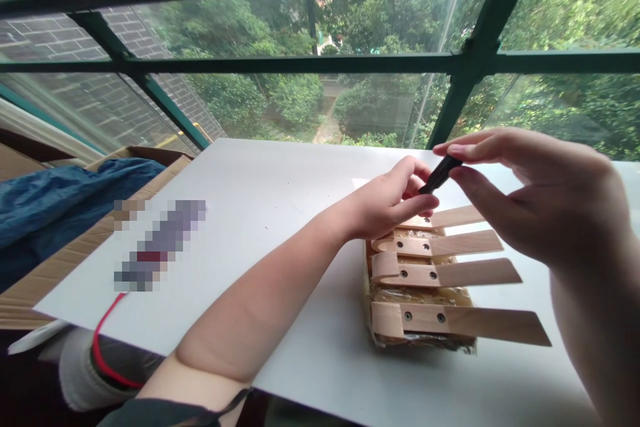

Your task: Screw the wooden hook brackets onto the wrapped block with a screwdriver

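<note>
Several pale wooden pieces (pixel 480 271) lie side by side across a block wrapped in clear plastic (pixel 425 295); dark screws show in them. Over the far end of the block, my left hand (pixel 390 197) pinches the lower end of a small black tool (pixel 440 175) between thumb and fingers. From the right, my right hand (pixel 540 190) grips the tool's upper end with thumb and fingertips. The tool is tilted, and its tip is hidden by my left fingers.
The white table (pixel 300 173) stands against a green-framed window (pixel 300 65). A pixelated object (pixel 165 243) lies on its left part, with a red cord (pixel 103 340) running off the edge. At the left is a cardboard box (pixel 65 247) with blue cloth (pixel 65 213).
</note>
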Motion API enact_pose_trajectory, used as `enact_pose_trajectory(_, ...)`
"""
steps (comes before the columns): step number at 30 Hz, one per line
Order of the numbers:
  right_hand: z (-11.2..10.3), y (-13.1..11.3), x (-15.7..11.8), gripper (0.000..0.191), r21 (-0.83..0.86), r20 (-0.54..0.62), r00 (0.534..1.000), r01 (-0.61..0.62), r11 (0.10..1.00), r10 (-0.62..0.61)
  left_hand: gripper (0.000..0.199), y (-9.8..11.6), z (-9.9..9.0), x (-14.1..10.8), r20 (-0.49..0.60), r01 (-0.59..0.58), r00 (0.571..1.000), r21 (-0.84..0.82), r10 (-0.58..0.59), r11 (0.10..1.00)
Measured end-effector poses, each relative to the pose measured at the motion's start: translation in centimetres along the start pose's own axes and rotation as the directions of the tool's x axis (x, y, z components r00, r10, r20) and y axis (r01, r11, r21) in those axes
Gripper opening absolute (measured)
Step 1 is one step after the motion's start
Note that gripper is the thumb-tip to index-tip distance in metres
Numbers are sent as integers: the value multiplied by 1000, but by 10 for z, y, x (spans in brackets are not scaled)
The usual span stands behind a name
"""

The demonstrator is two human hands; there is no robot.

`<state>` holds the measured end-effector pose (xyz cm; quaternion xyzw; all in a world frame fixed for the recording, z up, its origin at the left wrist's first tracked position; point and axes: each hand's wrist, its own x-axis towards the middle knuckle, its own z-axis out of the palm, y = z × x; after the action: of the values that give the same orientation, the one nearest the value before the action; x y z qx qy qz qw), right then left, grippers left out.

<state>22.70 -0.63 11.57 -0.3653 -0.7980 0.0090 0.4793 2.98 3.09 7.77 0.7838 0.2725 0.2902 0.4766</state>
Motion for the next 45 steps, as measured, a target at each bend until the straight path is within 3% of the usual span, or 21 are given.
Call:
enact_pose_trajectory(7, 0, -3, 0, 24, -24, -2, 999, 51, 998, -51, 32, 4, 0, -2, -31, 11, 999, -23, -11, 1000)
enact_pose_trajectory(19, 0, 2, 1, 13, -98, 13, 997, 77, 992, -76, 25, 6, -2, -2, -11, -14, 1000, 109, 16, 994)
enact_pose_trajectory(45, -1, 1, 0, 9, -116, 9, 1000, 10, 993, -9, 28, 0, -2, -2, -3, -16, 1000, 88, 16, 996)
